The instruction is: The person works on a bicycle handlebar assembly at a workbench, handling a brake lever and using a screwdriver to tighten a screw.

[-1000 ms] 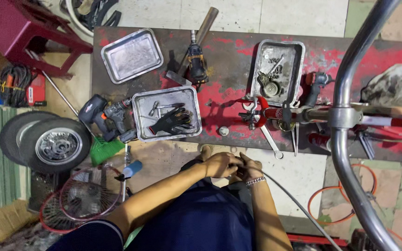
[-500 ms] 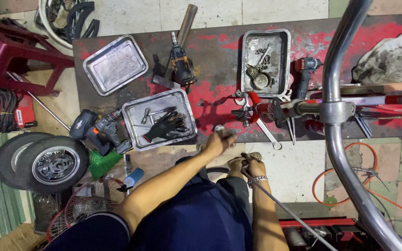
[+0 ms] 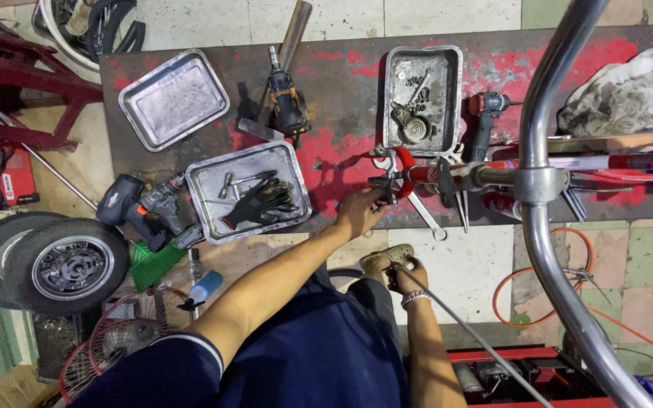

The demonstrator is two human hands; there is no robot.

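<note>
- Brake lever assembly (image 3: 388, 175), red and silver, lies near the front edge of the red-stained workbench (image 3: 341, 151), at the end of a bar that runs right to a chrome handlebar (image 3: 549, 151).
- Wheel with tyre (image 3: 66, 264) on the floor, far left.
- 1 empty steel tray (image 3: 173, 98), upper left of the bench.
- Black cordless drill (image 3: 141, 208) at the bench's front-left corner.
- 1 steel tray (image 3: 209, 200) holding a black glove (image 3: 258, 204) and sockets.
- Left hand (image 3: 360, 210) reaches up to the lever assembly, fingers closed around its near end.
- Right hand (image 3: 402, 268) low by the lap, pinching a thin grey cable (image 3: 470, 332).
- 1 steel tray (image 3: 451, 98) of small parts behind the lever.
- Grey rag (image 3: 629, 91), far right.
</note>
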